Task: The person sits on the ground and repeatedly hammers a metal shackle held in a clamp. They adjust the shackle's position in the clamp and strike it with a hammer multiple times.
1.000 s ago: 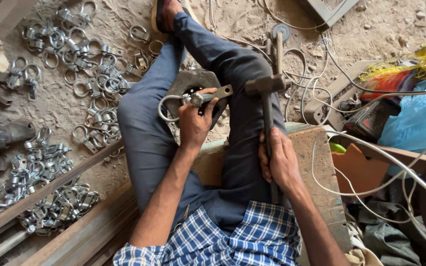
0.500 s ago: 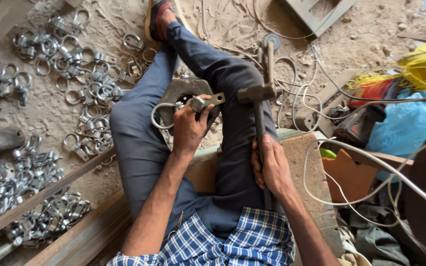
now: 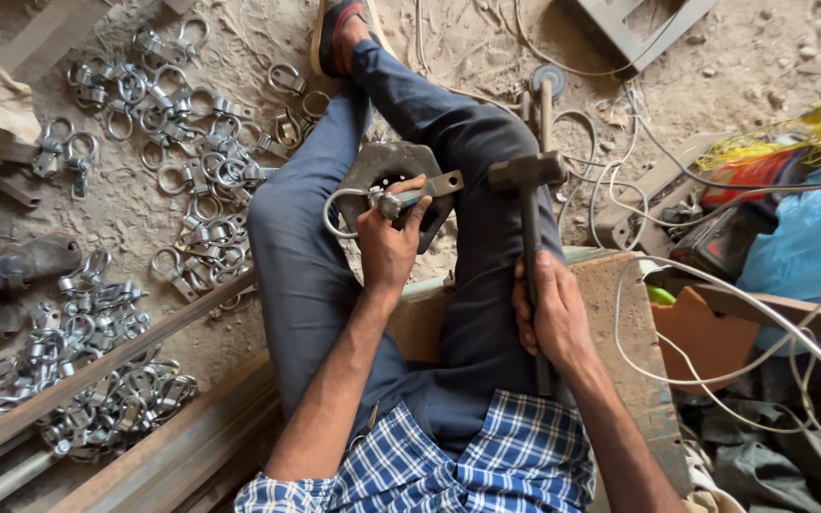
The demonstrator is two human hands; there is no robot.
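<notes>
Metal clamp [image 3: 401, 201] gripped in left hand [image 3: 387, 249], right hand [image 3: 553, 318] closed around hammer [image 3: 527, 218]

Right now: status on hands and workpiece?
Left hand grips metal clamp on steel block. Right hand holds hammer raised beside it. Nothing between.

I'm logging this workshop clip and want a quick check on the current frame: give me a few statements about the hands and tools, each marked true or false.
1. The right hand grips a hammer by its handle. True.
2. The left hand holds a metal clamp over a steel block. True.
3. The hammer head rests on the clamp. False: it is apart, to the clamp's right.
4. Loose metal clamps lie on the person's right. False: they lie to the left.
</notes>
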